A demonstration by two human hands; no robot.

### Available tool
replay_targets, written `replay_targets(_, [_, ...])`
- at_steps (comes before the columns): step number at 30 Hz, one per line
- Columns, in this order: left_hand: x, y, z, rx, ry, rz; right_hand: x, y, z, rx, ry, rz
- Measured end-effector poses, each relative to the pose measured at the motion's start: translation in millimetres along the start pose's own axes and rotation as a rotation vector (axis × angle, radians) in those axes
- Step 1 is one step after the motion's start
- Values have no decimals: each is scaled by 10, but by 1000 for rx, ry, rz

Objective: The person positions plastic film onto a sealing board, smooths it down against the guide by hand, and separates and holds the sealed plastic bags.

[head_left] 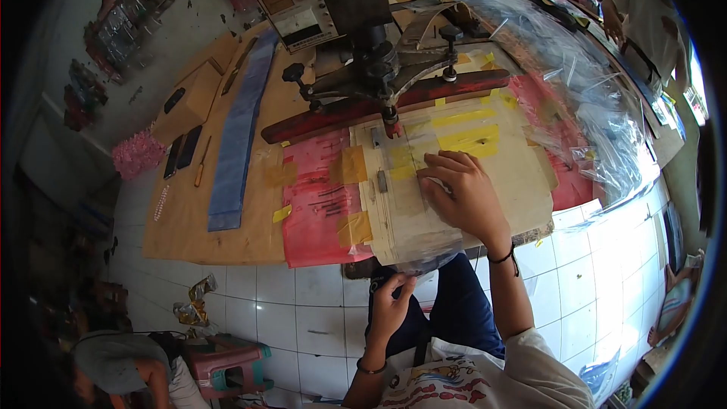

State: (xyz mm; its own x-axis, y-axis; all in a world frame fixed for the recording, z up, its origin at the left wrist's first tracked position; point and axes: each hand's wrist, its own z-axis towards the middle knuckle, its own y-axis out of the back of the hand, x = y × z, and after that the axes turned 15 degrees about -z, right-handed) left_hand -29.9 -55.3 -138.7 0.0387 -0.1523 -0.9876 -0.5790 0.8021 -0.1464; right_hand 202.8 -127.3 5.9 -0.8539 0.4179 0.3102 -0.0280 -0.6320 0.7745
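**Both Hands at the Clear Film**

The clock directions are counted from the middle of the pale board point(515, 185), which lies on the worktop point(178, 238). On this board lies a clear film point(428, 254), and its loose end hangs over the near edge, towards 6 o'clock.

The right hand point(463, 193) is above the film, close to the centre. Its fingers are bent downward with the tips at the film; whether they pinch it, I cannot tell. The left hand point(391, 304) is at 7 o'clock, below the edge, near the hanging end. Its thumb and fingers come close together, but I cannot tell if the film is between them.

Yellow tape point(471, 142) is on the board at 12 o'clock. The red bar point(318, 123) crosses at 11 o'clock, under the black machine point(348, 0). At 9 o'clock there is a red sheet point(310, 216); farther out, between 9 and 10, lies a blue strip point(242, 132), and beyond it a screwdriver point(199, 174). A heap of plastic point(583, 91) covers the side at 2 o'clock, and past it another person point(644, 23) is partly visible. Far at 8 o'clock a stool point(231, 367) stands on the tiled floor point(314, 329).
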Motion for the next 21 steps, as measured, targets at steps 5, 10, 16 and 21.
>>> replay_targets(5, [119,-16,45,63,-2,131,-18,-9,-5,-1,13,6])
replay_targets(10, [805,105,78,63,105,311,-26,-27,-25,-16,28,10])
replay_targets(16, [1328,179,-177,34,240,253,-47,-37,-22,-29,35,6])
replay_targets(21, [1117,325,-73,29,108,433,-40,-44,-25,-28,27,9])
